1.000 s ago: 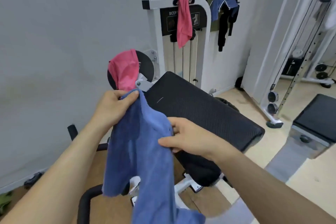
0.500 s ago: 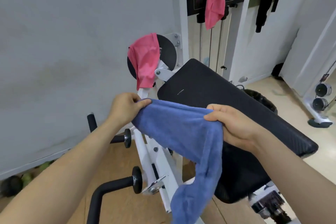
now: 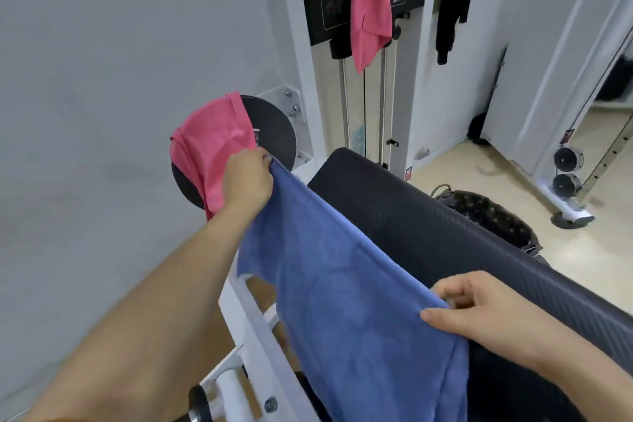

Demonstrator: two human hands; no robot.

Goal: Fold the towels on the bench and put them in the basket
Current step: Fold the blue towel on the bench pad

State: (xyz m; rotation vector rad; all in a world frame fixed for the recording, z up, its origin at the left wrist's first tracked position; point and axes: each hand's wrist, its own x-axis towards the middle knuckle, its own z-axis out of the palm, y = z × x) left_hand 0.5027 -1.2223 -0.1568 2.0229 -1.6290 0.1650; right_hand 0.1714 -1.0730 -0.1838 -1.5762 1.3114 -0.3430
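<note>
Grips one top corner of the blue towel (image 3: 342,301) with the left hand (image 3: 247,181), pinches the other with the right hand (image 3: 479,313); holds it spread, hanging beside the black padded table (image 3: 428,226).

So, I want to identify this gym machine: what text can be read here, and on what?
"BICEP", the rest hidden by the hanging pink towel: on the black panel of the white weight machine.
Small red sticker at that machine's base: too small to read.
Dark tag by the far-right white frame: too blurred.
</note>
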